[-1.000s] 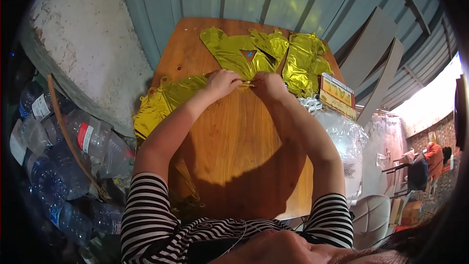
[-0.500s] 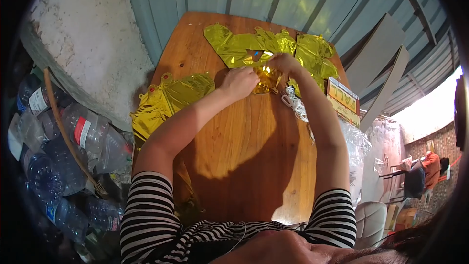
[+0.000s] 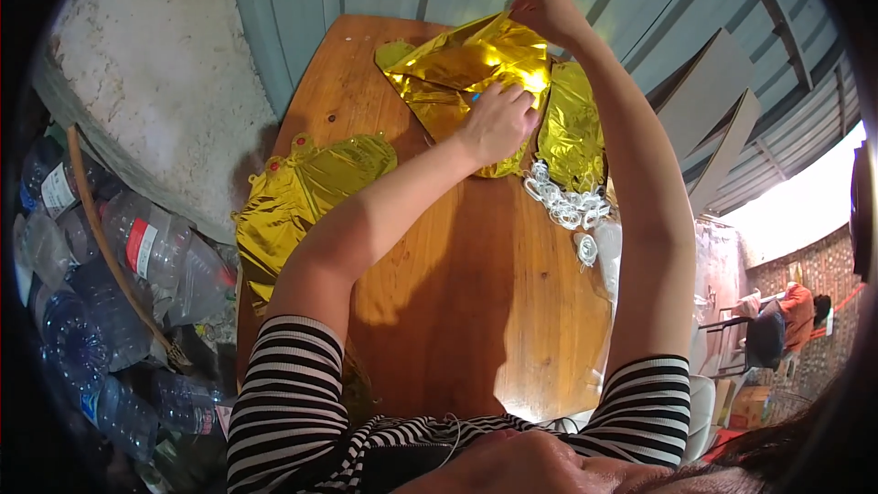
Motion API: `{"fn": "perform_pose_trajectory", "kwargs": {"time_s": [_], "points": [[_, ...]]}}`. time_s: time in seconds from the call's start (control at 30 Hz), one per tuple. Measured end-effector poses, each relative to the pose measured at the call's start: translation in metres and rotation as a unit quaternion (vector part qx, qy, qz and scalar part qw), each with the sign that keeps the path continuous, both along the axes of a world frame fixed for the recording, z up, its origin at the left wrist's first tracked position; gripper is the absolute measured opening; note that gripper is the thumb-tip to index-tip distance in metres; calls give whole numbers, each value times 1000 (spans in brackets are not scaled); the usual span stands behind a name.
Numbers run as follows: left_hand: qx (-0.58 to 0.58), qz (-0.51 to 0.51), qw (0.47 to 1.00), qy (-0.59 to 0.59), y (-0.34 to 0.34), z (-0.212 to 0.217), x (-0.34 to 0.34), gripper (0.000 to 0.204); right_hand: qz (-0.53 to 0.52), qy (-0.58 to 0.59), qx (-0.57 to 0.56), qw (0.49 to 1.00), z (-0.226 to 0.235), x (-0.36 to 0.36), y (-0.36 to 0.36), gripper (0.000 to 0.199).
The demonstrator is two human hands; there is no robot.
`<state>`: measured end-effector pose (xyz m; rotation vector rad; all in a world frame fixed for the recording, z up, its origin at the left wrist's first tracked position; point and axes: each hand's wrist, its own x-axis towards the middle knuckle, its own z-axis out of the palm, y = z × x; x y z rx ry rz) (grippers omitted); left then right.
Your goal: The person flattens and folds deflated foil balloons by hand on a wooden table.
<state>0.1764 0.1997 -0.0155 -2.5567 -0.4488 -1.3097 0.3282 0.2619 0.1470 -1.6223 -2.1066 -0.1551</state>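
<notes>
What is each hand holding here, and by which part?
Right hand pinches the gold foil balloon at its far edge; left hand presses flat on it.

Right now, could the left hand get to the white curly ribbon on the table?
Probably yes. The left hand presses the gold foil balloon, and the white ribbon lies just beside it on the wooden table, with nothing between them.

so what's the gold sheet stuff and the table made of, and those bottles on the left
Gold sheet: looks like thin metallised foil film, mirror-shiny, creased, with bright glare; the left hand presses it and the right hand lifts its far edge. Second gold piece: same look. Table: wood, orange-brown with visible grain and a slight sheen. Bottles: probably clear plastic, see-through and dented.
</notes>
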Motion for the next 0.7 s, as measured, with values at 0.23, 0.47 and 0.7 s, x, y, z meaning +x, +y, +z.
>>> {"fn": "perform_pose_trajectory", "kwargs": {"time_s": [0.23, 0.47, 0.7], "points": [[-270, 182, 879, 348, -2, 43, 15, 30, 9, -6, -5, 1000, 6, -4, -21, 25], [-10, 238, 915, 326, 7, 28, -10, 49, 68, -68, -113, 989, 6, -38, -39, 28], [-375, -140, 909, 113, -4, 48, -20, 60, 48, -60, -39, 996, -5, -27, -33, 26]]}}
